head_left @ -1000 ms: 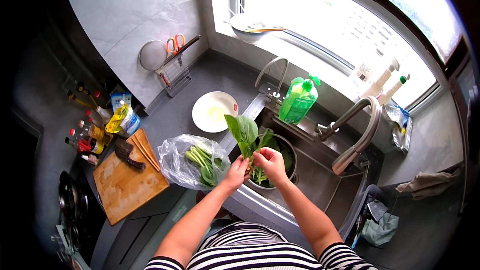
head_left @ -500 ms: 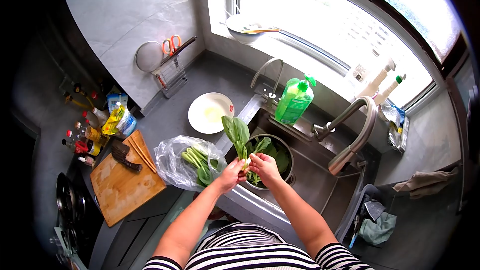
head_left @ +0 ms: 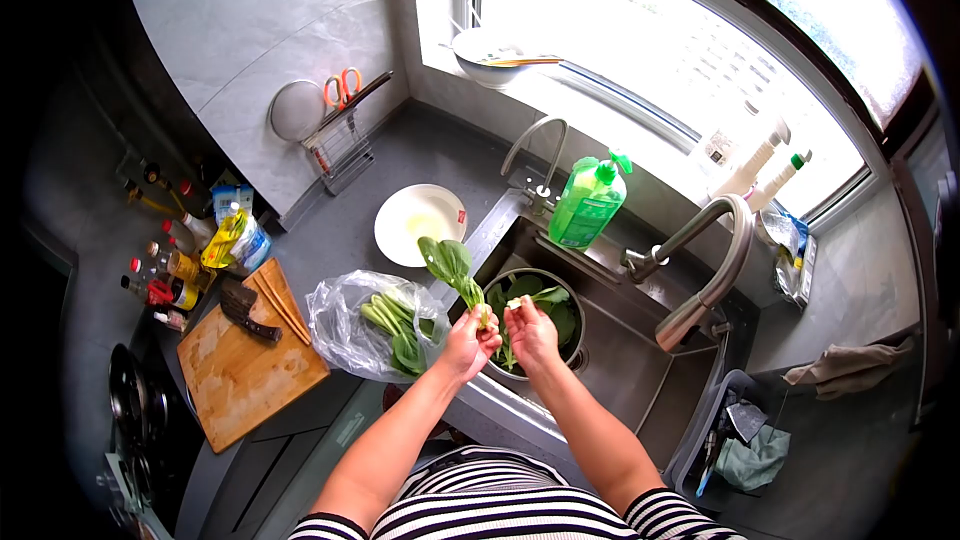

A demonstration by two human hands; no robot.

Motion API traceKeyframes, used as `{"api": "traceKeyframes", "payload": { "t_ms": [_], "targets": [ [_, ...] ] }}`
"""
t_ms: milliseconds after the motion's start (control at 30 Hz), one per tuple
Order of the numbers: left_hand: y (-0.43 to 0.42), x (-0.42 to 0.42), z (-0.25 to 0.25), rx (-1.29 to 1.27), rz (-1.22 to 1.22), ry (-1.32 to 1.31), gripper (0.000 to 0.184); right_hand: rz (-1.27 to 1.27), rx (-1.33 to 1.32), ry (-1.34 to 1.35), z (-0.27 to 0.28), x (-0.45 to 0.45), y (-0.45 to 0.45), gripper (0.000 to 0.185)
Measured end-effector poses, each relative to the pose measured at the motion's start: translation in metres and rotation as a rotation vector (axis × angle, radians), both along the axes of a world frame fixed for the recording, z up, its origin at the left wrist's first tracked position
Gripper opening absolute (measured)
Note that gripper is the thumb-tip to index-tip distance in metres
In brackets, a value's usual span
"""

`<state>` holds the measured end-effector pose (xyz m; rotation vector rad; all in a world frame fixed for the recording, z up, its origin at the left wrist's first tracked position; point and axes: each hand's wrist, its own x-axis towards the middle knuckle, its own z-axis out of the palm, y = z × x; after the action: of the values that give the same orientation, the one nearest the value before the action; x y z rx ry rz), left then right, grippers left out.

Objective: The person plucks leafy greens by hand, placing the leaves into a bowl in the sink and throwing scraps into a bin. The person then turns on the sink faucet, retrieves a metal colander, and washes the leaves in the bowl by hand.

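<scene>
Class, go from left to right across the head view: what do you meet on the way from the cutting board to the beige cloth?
Cutting board → clear plastic bag → left hand → right hand → green pump bottle → large faucet → beige cloth.

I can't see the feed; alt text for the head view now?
A left hand holds a leafy stalk and a right hand pinches a small pale piece near a pot of greens in a sink. Left of the sink are a plastic bag of green stalks, a white plate and a wooden board; a green bottle stands by the window.
</scene>
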<state>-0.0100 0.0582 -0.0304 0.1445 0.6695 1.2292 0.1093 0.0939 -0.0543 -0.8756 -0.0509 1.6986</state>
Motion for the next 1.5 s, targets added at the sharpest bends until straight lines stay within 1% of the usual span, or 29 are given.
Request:
{"api": "traceKeyframes", "payload": {
  "t_ms": [33,67,100,133,167,200,233,267,300,333,433,467,567,667,767,867,967,1067,1167,1267,1367,1400,1467,1500],
  "targets": [
    [-0.003,-0.002,0.001,0.027,-0.033,0.01,0.021,0.007,-0.011,-0.002,-0.007,0.008,0.006,0.013],
    [-0.005,-0.003,0.003,0.053,-0.065,0.02,0.022,0.074,-0.019,-0.095,-0.014,0.017,0.009,0.016],
    [-0.008,-0.003,0.006,0.019,-0.096,0.059,0.022,0.14,-0.028,-0.189,-0.018,0.026,0.011,0.019],
    [-0.01,-0.003,0.011,-0.015,-0.127,0.097,0.022,0.249,-0.041,-0.377,-0.02,0.034,0.013,0.033],
    [-0.012,-0.003,0.016,-0.047,-0.158,0.135,0.023,0.436,-0.08,-0.518,-0.021,0.043,0.013,0.049],
    [-0.011,-0.003,0.022,-0.064,-0.185,0.128,0.02,0.476,-0.117,-0.645,-0.023,0.044,0.01,0.05],
    [-0.01,-0.004,0.023,-0.032,-0.225,0.211,0.019,0.516,-0.154,-0.773,-0.024,0.043,0.008,0.05],
    [-0.009,-0.004,0.023,-0.001,-0.264,0.293,0.018,0.534,0.002,-0.827,-0.025,0.044,0.008,0.047],
    [-0.009,-0.005,0.023,0.028,-0.301,0.376,0.017,0.551,0.159,-0.876,-0.012,0.042,0.004,0.043],
    [-0.009,-0.006,0.018,0.118,-0.34,0.409,0.009,0.568,0.317,-0.922,-0.001,0.04,0.001,0.039],
    [-0.007,-0.009,0.022,0.05,-0.432,0.392,0.006,0.727,0.461,-0.654,0.024,0.03,0.001,0.028],
    [-0.007,-0.009,0.028,0.046,-0.422,0.408,0.005,0.757,0.482,-0.653,0.024,0.03,0.003,0.022],
    [-0.007,-0.011,0.016,0.006,-0.398,0.488,0.005,0.661,0.559,-0.525,0.039,0.023,0.001,0.018],
    [-0.007,-0.015,0.012,0.028,-0.422,0.566,0.006,0.776,0.591,-0.591,0.046,0.016,0.003,0.012],
    [-0.009,-0.017,0.007,0.067,-0.405,0.597,0.006,0.816,0.577,-0.615,0.05,0.018,0.006,0.011],
    [-0.012,-0.019,0.014,0.127,-0.309,0.404,0.005,0.748,0.538,-0.533,0.041,0.017,0.006,0.011],
    [-0.014,-0.015,0.011,0.102,-0.239,0.311,0.006,0.71,0.534,-0.651,0.041,0.014,0.003,0.011],
    [-0.016,-0.01,0.01,0.072,-0.203,0.27,0.009,0.677,0.577,-0.526,0.049,0.011,0.002,0.009],
    [-0.014,-0.008,0.018,0.047,-0.201,0.331,0.01,0.739,0.54,-0.569,0.047,0.012,0.005,0.011],
    [-0.01,-0.008,0.009,0.049,-0.126,0.297,0.012,0.597,0.479,-0.649,0.054,0.011,0.001,0.014],
    [-0.008,-0.01,0.014,0.07,-0.184,0.384,0.01,0.551,0.576,-0.884,0.052,0.012,0.0,0.017],
    [-0.008,-0.01,0.012,0.079,-0.178,0.37,0.009,0.559,0.599,-0.906,0.05,0.013,0.001,0.019],
    [-0.007,-0.01,0.007,0.1,-0.168,0.341,0.007,0.536,0.459,-0.674,0.047,0.013,0.0,0.019],
    [-0.008,-0.01,0.007,0.103,-0.167,0.283,0.005,0.521,0.389,-0.558,0.045,0.014,0.0,0.02]
  ]
}}
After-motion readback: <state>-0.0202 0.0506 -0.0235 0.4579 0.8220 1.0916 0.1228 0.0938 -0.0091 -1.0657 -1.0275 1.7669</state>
